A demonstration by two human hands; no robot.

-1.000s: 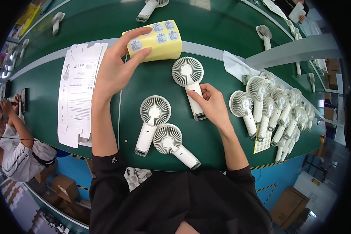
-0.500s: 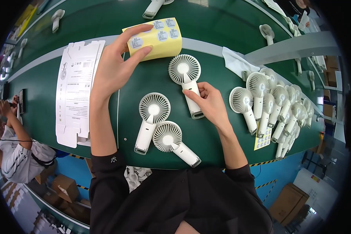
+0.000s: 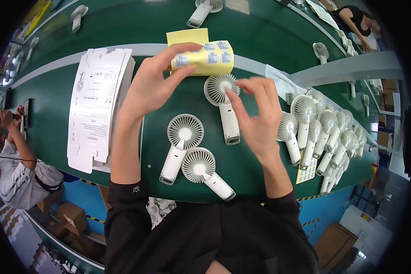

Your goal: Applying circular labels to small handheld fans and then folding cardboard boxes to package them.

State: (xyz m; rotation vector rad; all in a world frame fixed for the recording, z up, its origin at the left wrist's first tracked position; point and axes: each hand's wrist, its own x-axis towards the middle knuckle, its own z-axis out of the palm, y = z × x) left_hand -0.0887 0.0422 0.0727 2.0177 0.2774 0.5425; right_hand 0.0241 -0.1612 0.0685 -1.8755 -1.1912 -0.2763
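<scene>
My left hand (image 3: 153,86) grips a curled yellow sheet of round stickers (image 3: 210,64), thumb below and fingers on top. Close under the sheet lies a white handheld fan (image 3: 230,121), its round head uppermost. My right hand (image 3: 262,112) hovers by that fan's head, thumb and forefinger slightly apart, with nothing visible between them. Nearer to me, two more handheld fans, one upright (image 3: 185,131) and one slanted (image 3: 198,165), lie touching each other on the green table (image 3: 148,105).
A stack of flat white printed cartons (image 3: 91,109) is at the left. Many handheld fans (image 3: 326,121) are piled at the right, partly over another sticker sheet (image 3: 307,169). Beyond a grey rail (image 3: 249,65) lies another fan (image 3: 205,13). Other people sit at left and far right.
My right hand has let go of the fan's handle and risen toward its head. My left hand and the sticker sheet have shifted right; more of the sheet's yellow backing shows.
</scene>
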